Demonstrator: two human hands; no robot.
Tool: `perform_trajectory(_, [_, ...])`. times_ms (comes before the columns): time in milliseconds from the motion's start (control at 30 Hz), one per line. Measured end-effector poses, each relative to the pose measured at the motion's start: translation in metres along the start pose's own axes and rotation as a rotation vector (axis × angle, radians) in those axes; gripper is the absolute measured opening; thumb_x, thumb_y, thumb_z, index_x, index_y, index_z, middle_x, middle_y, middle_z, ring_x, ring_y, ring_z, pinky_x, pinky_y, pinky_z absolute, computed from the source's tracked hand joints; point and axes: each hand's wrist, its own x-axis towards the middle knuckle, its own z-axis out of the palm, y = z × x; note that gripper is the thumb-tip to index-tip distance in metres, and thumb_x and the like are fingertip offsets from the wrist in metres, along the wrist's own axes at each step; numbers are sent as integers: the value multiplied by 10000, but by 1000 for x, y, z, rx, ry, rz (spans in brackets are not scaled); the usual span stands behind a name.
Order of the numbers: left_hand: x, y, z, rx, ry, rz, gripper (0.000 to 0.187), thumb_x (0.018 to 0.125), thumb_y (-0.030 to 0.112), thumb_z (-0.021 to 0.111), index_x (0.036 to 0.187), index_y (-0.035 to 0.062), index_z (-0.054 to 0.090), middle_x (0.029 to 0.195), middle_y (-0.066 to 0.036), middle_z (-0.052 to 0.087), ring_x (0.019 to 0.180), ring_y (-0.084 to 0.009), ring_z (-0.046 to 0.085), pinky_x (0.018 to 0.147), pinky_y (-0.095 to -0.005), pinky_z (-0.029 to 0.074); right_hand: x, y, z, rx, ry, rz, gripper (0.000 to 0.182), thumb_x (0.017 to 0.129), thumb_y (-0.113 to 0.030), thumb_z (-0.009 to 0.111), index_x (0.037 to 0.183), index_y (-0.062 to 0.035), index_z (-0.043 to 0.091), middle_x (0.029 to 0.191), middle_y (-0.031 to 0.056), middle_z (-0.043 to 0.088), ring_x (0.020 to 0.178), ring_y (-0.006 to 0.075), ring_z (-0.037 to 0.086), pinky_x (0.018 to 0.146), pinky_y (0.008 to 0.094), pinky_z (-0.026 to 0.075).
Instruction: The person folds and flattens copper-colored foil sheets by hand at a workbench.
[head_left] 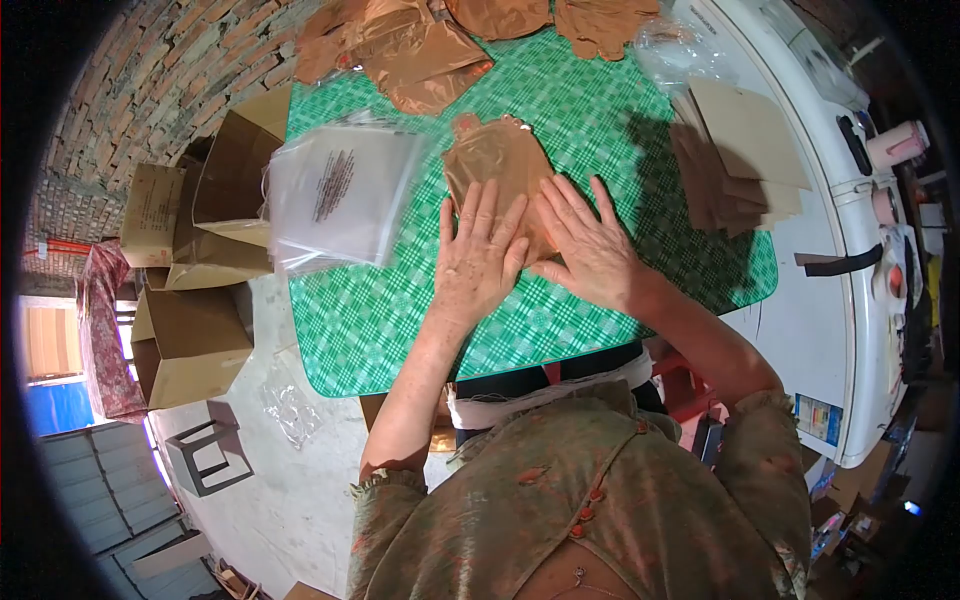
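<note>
A thin, shiny copper-coloured piece of film or foil [500,155], its far edge scalloped, lies flat on the green checked tablecloth [370,330]. My left hand [478,250] rests palm down over its near left part, fingers stretched out. On the near right side my right hand [588,245] presses flat too, fingers spread and pointing away from me. The two thumbs almost meet at the piece's near end, which the hands partly cover. Left of my left hand is a stack of clear plastic bags [345,195] with dark print.
More copper-coloured pieces [430,50] are heaped along the far edge. Brown cardboard sheets [745,135] and crumpled clear plastic [685,50] lie at the right, beside a white appliance [800,280]. Open cardboard boxes [195,330] and a small grey stool [210,455] stand left of the table.
</note>
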Motion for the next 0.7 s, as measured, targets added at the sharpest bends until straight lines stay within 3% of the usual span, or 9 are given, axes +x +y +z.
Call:
perform_trajectory(367, [5, -1, -8, 20, 15, 13, 585, 1110, 442, 423, 1632, 177, 410, 1691, -178, 343, 1591, -356, 263, 1296, -591, 123, 1, -2, 5, 66, -43, 44, 1001, 997, -686, 517, 1626, 59, 284, 1723, 226, 215, 1634, 322, 90, 1310, 588, 12])
perform_trajectory(467, [21, 4, -28, -30, 35, 80, 576, 1115, 435, 413, 1621, 160, 429, 1694, -143, 354, 1587, -335, 277, 1309, -549, 126, 1, -4, 0, 65, -86, 53, 997, 1000, -675, 521, 1626, 61, 277, 1724, 227, 209, 1635, 325, 80, 1309, 592, 8])
perform_trajectory(567, [44, 1, -20, -130, 67, 208, 578, 1071, 418, 503, 1558, 106, 510, 1620, -118, 470, 1542, -303, 362, 1286, -523, 219, 2, -3, 1, 71, -93, 47, 994, 1001, -664, 526, 1629, 61, 265, 1724, 230, 201, 1636, 326, 73, 1308, 594, 2])
perform_trajectory(700, [65, -15, -1, -152, -116, 235, 534, 1122, 348, 398, 1606, 128, 447, 1681, -77, 400, 1577, -275, 308, 1319, -486, 157, 3, -4, 1, 84, -84, 54, 1003, 999, -659, 531, 1639, 58, 242, 1726, 235, 191, 1637, 326, 68, 1307, 592, -7])
